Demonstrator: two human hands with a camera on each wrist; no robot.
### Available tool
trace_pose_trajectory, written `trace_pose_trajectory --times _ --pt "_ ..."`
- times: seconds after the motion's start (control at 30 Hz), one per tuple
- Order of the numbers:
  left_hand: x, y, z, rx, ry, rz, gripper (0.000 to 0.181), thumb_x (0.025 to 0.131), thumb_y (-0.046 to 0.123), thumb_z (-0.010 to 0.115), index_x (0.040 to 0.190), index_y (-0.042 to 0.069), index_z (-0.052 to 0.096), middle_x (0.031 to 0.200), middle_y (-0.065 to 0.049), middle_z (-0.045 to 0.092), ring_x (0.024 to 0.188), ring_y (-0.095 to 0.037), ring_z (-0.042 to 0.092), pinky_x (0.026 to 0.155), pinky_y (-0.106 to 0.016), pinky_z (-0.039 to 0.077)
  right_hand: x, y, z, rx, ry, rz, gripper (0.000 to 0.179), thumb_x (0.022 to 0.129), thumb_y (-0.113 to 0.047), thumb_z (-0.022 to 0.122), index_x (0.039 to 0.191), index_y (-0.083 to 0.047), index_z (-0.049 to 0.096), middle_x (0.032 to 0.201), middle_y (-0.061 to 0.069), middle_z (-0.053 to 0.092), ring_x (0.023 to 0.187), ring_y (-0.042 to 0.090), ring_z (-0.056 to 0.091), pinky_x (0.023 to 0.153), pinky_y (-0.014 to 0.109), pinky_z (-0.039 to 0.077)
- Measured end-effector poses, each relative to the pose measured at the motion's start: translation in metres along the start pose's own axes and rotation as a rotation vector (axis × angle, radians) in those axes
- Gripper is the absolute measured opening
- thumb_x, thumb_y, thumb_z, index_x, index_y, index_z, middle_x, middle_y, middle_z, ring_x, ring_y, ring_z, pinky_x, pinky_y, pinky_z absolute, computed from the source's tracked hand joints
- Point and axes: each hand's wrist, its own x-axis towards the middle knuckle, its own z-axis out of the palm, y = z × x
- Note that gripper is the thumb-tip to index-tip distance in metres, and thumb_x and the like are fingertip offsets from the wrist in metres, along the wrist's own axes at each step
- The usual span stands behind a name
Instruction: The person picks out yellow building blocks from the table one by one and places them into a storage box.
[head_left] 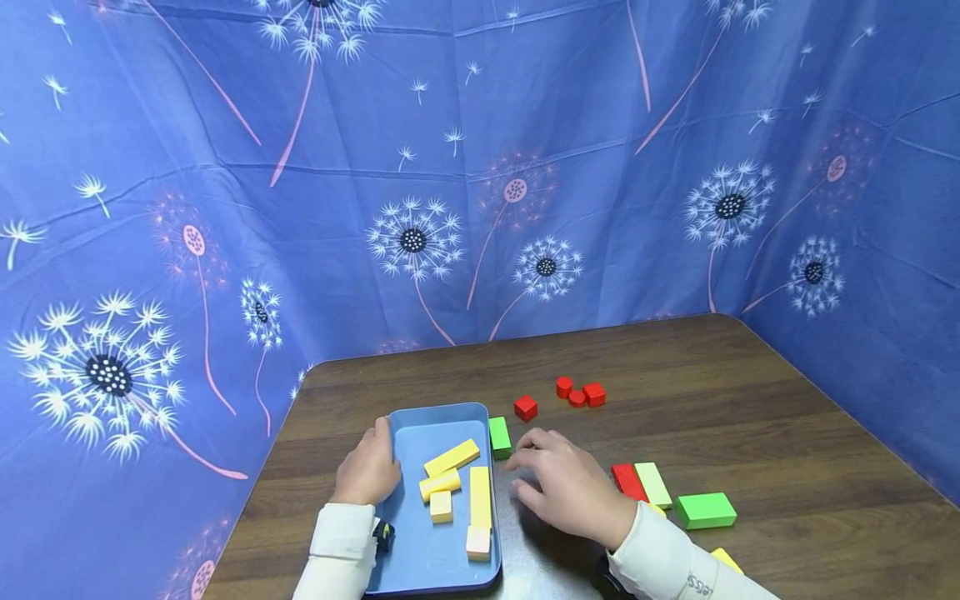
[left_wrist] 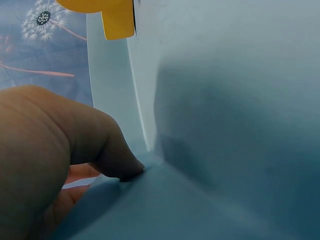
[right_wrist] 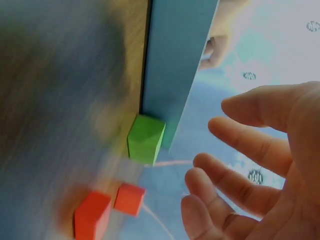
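Observation:
My left hand (head_left: 367, 468) grips the left wall of a blue tray (head_left: 408, 550); in the left wrist view the thumb (left_wrist: 107, 142) lies over the wall's inner side, with other fingers outside. Inside the tray lie several yellow blocks, among them a long bar (head_left: 452, 457), a small cube (head_left: 441, 507) and a paler cube (head_left: 477, 542). My right hand (head_left: 566, 487) hovers just right of the tray, fingers spread and holding nothing. Nearest its fingertips, a green block (head_left: 499, 437) stands against the tray's right wall; the right wrist view also shows this green block (right_wrist: 146, 140).
Beyond the right hand are a red cube (head_left: 526, 407) and a few small red pieces (head_left: 577, 398). Right of the wrist lie a red block (head_left: 628, 482), a pale green block (head_left: 653, 485), a green block (head_left: 707, 510) and a partly hidden yellow piece (head_left: 726, 560). Blue cloth (head_left: 465, 183) hangs behind the table.

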Motion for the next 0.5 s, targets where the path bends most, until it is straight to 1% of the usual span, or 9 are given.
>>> trace_pose_trajectory --times 0.17,0.27,0.37,0.5 --pt "0.001 0.0 0.001 -0.009 -0.005 0.003 0.068 0.092 0.007 0.067 0.153 -0.003 0.037 0.135 -0.028 0.061 0.106 -0.045 0.07 0.083 -0.06 0.057 -0.007 0.014 -0.009 -0.044 0.08 0.062 0.015 0.083 -0.026 0.081 0.098 -0.028 0.08 0.105 -0.012 0.065 0.088 0.007 0.056 0.065 0.027 0.05" --pt "0.001 -0.001 0.002 -0.014 -0.007 0.005 0.069 0.093 0.007 0.066 0.154 -0.003 0.036 0.137 -0.028 0.06 0.107 -0.045 0.069 0.083 -0.06 0.057 -0.012 0.024 -0.015 -0.062 0.101 0.106 0.015 0.081 -0.024 0.08 0.096 -0.028 0.079 0.104 -0.011 0.066 0.088 0.009 0.058 0.063 0.027 0.048" --pt "0.001 -0.001 0.002 -0.012 -0.005 0.007 0.07 0.092 0.007 0.067 0.153 -0.004 0.036 0.135 -0.028 0.061 0.105 -0.044 0.07 0.081 -0.06 0.057 -0.018 0.032 -0.021 -0.073 0.106 0.144 0.016 0.082 -0.024 0.08 0.098 -0.026 0.08 0.105 -0.009 0.067 0.092 0.013 0.061 0.068 0.032 0.052" --pt "0.001 -0.001 0.0 -0.004 -0.007 0.008 0.069 0.092 0.007 0.067 0.153 -0.004 0.036 0.133 -0.028 0.061 0.101 -0.043 0.071 0.079 -0.059 0.058 -0.029 0.046 -0.03 -0.081 0.093 0.197 0.019 0.085 -0.026 0.079 0.104 -0.023 0.079 0.109 -0.008 0.067 0.099 0.017 0.065 0.077 0.039 0.055"
